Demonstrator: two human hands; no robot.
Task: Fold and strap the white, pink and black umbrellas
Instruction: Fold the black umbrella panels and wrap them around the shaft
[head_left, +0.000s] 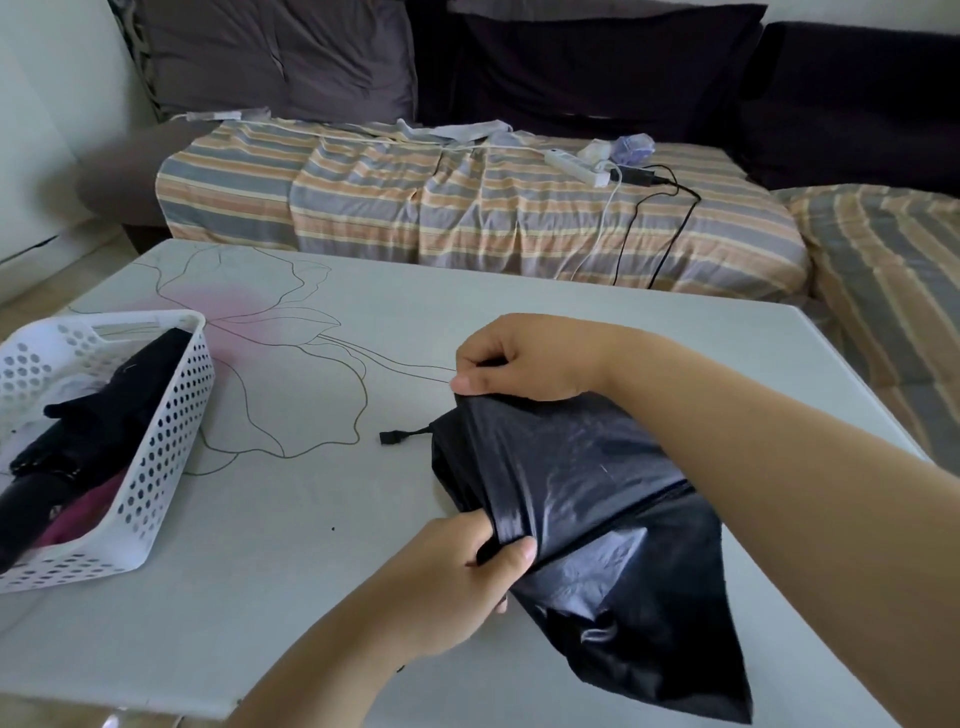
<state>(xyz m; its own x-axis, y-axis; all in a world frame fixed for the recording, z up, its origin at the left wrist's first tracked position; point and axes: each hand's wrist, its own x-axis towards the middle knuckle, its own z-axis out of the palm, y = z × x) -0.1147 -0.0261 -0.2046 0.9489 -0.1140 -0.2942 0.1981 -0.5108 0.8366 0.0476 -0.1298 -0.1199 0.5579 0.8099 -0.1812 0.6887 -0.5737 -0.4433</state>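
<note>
From the head camera I watched two bare hands working a black umbrella (582, 499) on a pale surface (311, 597) printed with a line-drawn flower. The umbrella lay between the hands, its glossy canopy loose and unrolled, one slack panel trailing toward the near edge past the left wrist.

The right hand (524, 358) sat at the far end of the bundle, thumb and curled fingers (467, 385) pinching a fold of the cloth at its top edge. The left hand (462, 577) held the near side, its thumb pressed over a gathered pleat with the other fingers curled beneath. I judged the two pinches kept the fabric taut so the pleats could be laid flat before rolling; the strapping had not yet been done.

Just left of the right fingers, a short black strap (402, 435) poked out from the bundle and rested flat on the surface, free and unfastened, probably left clear so it could wrap last.

Well to the left of both hands stood a white perforated basket (171, 415). In it lay another dark umbrella (78, 441) over something pink (88, 512); I could not tell whether either was strapped. I saw no white umbrella clearly.

Beyond the far edge, a sofa with a striped cover (467, 218) carried a white power strip (576, 166) and cables.
</note>
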